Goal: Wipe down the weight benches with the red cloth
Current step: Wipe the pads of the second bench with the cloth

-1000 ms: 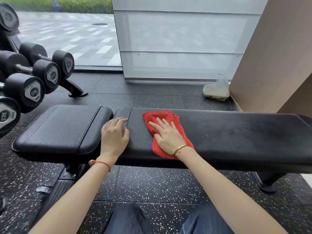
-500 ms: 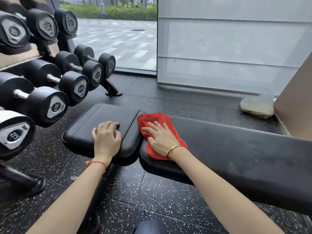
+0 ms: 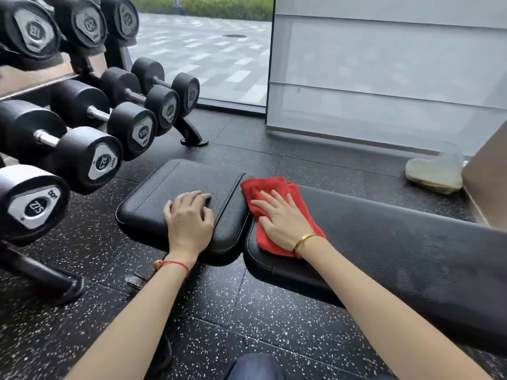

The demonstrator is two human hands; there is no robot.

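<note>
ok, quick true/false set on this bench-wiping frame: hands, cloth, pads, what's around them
1. The right hand presses the red cloth flat on the long back pad. True.
2. The left hand holds the cloth. False: it rests bare on the short seat pad.
3. The cloth lies at the long pad's end by the gap between the pads. True.
4. The dumbbell rack stands to the person's right. False: it is on the left.
5. A pale bag sits on the bench. False: it sits on the floor by the wall.
</note>
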